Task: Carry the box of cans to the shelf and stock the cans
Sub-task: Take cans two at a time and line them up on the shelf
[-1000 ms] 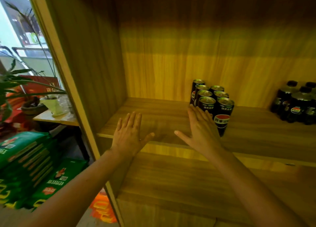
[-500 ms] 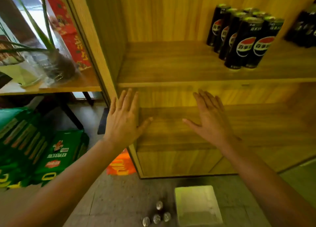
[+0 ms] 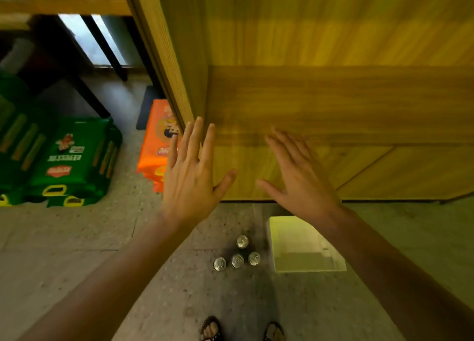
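Observation:
Several silver-topped cans (image 3: 237, 256) stand upright in a small cluster on the floor, close to my feet. Just right of them sits a white box (image 3: 302, 248), open at the top, with nothing visible inside. Both hands hover in the air above these, in front of the wooden shelf unit (image 3: 333, 104). My left hand (image 3: 192, 176) is flat with its fingers spread and holds nothing. My right hand (image 3: 300, 176) is also flat and spread, partly covering the box's far right corner. The cans stocked on the upper shelf are out of view.
Green drink packs (image 3: 71, 161) are stacked on the floor at the left, with an orange pack (image 3: 159, 148) against the shelf's side panel. A black-legged table (image 3: 84, 91) stands behind them. My sandalled feet (image 3: 241, 330) show at the bottom edge.
The view has tilted down from the upper shelf with stocked cans to the floor. Both empty hands dropped with it, and the floor cans and box have come fully into sight.

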